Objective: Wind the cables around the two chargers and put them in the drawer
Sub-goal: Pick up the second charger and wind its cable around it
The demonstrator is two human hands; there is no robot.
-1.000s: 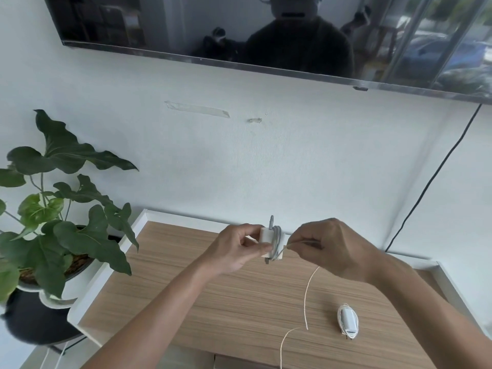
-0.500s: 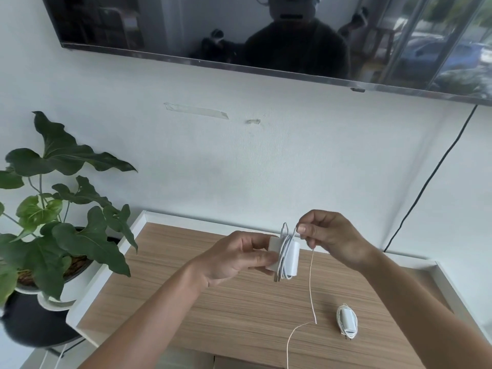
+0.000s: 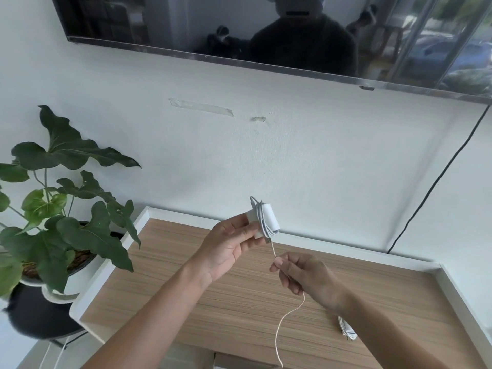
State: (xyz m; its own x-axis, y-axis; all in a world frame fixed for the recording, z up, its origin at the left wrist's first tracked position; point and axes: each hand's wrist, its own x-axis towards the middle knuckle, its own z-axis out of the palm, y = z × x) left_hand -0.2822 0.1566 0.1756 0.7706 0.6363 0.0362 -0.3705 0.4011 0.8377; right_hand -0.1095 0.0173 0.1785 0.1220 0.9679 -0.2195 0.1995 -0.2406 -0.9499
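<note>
My left hand holds a white charger up above the wooden cabinet top, with several turns of white cable wound around it. Below the charger my right hand pinches the loose cable, whose tail hangs down past the front edge. A second charger, wrapped in its cable, lies on the top at the right, partly hidden by my right forearm. No drawer shows clearly; only a strip of the cabinet front appears at the bottom.
A leafy plant in a white pot stands on a black stand left of the cabinet. A raised white rim edges the top. A dark screen hangs on the wall above, and a black cord runs down at right.
My right hand dropped from above the charger to below it, drawing the cable down around it. My left hand lifted and turned the charger. The loose tail is shorter than before.
</note>
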